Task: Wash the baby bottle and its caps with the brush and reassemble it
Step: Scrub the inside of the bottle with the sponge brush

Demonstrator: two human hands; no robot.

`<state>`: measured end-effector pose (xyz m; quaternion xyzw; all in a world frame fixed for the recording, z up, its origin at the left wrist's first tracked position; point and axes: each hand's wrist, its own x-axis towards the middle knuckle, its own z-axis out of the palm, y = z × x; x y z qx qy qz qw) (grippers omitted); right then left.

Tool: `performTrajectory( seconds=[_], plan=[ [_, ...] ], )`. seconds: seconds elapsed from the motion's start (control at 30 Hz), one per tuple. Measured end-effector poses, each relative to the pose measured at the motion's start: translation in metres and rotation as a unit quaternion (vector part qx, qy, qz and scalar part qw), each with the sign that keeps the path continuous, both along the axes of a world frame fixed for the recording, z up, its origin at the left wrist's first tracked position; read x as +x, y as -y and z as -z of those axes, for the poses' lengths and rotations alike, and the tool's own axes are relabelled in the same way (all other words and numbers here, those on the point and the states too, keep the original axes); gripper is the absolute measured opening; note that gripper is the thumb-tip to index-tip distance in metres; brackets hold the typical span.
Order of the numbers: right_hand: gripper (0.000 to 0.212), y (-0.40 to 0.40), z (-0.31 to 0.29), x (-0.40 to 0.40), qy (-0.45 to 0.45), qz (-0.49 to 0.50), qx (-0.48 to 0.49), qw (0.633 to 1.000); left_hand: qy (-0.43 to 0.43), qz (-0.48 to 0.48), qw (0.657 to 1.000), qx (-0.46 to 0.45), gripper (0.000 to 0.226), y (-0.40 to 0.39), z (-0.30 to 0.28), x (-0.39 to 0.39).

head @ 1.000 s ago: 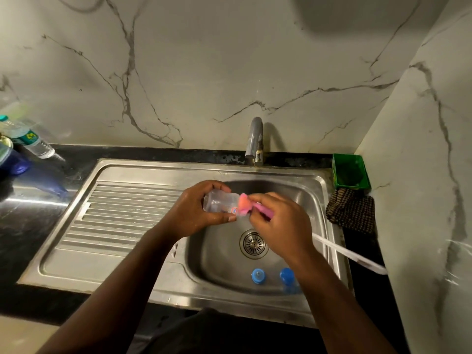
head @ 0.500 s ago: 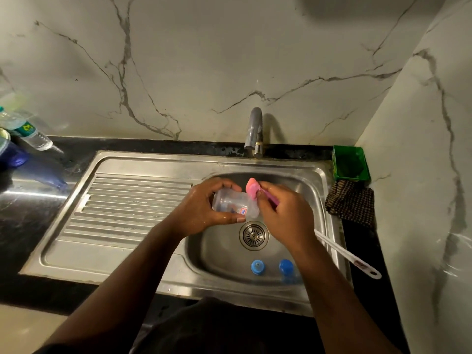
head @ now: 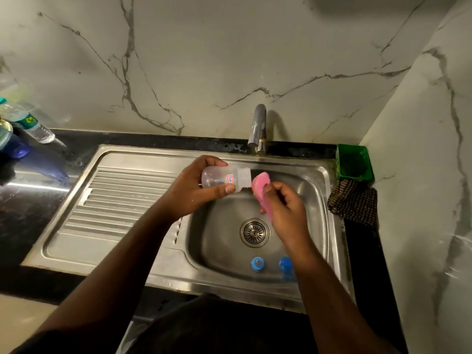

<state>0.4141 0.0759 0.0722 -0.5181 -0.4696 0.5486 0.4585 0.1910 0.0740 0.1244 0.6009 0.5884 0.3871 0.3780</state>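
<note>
Left hand (head: 194, 190) grip curled around bottle (head: 224, 178); right hand (head: 286, 208) grip pinching pink brush (head: 260, 187).

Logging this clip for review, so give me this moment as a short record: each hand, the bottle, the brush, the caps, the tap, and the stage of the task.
left hand: grips the clear baby bottle, held on its side over the sink
right hand: grips the pink brush
brush: pink head at the bottle's open mouth, not inside
caps: two blue caps lie in the basin, near the front wall
tap: no water visibly running
stage: bottle being scrubbed; caps off, not reassembled
</note>
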Motion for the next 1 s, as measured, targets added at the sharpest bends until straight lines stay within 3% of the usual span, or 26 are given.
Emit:
performTrajectory(
  seconds=[0.2,0.3,0.47,0.53,0.67,0.77,0.93,1.0],
  plan=[
    [0.013,-0.003,-0.017,-0.004,-0.118,0.001,-0.038,0.992,0.034,0.087,0.991,-0.096,0.036,0.008,0.020,0.019],
    [0.018,-0.005,-0.009,-0.005,-0.089,-0.002,-0.081,0.993,-0.025,0.136,0.988,-0.072,0.033,0.009,0.021,0.022],
    [0.019,0.015,0.000,-0.019,-0.045,0.051,0.066,0.996,0.029,0.031,0.997,-0.069,0.048,0.001,0.014,0.031],
    [0.014,0.021,-0.002,-0.021,0.007,0.034,0.118,0.992,0.033,0.040,0.995,-0.080,0.052,0.000,0.014,0.026],
    [0.004,0.005,-0.009,-0.016,0.033,0.095,0.138,0.985,0.085,0.056,0.988,-0.119,0.048,0.009,0.017,0.042],
    [0.012,0.009,-0.007,-0.017,0.078,0.055,0.208,0.973,0.112,0.045,0.988,-0.092,0.046,0.009,0.016,0.046],
    [0.008,0.001,0.001,-0.014,0.100,0.079,0.137,0.982,0.156,0.047,0.983,-0.088,0.044,0.014,0.011,0.050],
    [0.015,0.002,0.000,-0.013,0.137,0.076,0.176,0.972,0.210,0.024,0.971,-0.109,0.054,0.015,0.014,0.051]
  ],
)
